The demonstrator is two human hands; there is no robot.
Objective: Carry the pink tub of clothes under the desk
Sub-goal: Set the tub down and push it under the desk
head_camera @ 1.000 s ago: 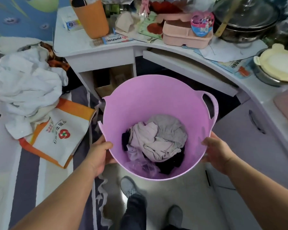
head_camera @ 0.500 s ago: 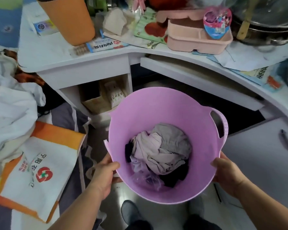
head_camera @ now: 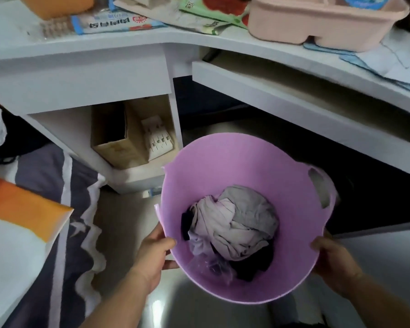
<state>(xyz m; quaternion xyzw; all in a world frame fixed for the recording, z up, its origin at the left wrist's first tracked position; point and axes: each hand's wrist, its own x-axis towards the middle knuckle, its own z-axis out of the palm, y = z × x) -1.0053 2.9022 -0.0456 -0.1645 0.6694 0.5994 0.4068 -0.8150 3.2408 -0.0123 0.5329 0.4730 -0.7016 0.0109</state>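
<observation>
I hold a round pink tub [head_camera: 234, 166] in front of me, low above the floor. Crumpled grey, pale and dark clothes [head_camera: 232, 230] lie in its bottom. My left hand [head_camera: 155, 253] grips the tub's near left rim, thumb inside. My right hand [head_camera: 333, 260] grips the near right rim. The tub's far edge sits just before the dark opening [head_camera: 294, 166] under the white curved desk [head_camera: 133, 43]. A cut-out handle [head_camera: 320, 190] shows on the tub's right side.
A pull-out shelf [head_camera: 294, 105] juts out under the desktop above the opening. Left of it, an open cubby holds a cardboard box [head_camera: 118, 138]. A striped blanket [head_camera: 64, 209] and an orange-white bag [head_camera: 17, 223] lie at left. A pink tray [head_camera: 317, 22] and papers crowd the desktop.
I have moved closer and lower towards the desk. The tub has come down and forward, now right in front of the opening beneath it. Both hands keep their grip.
</observation>
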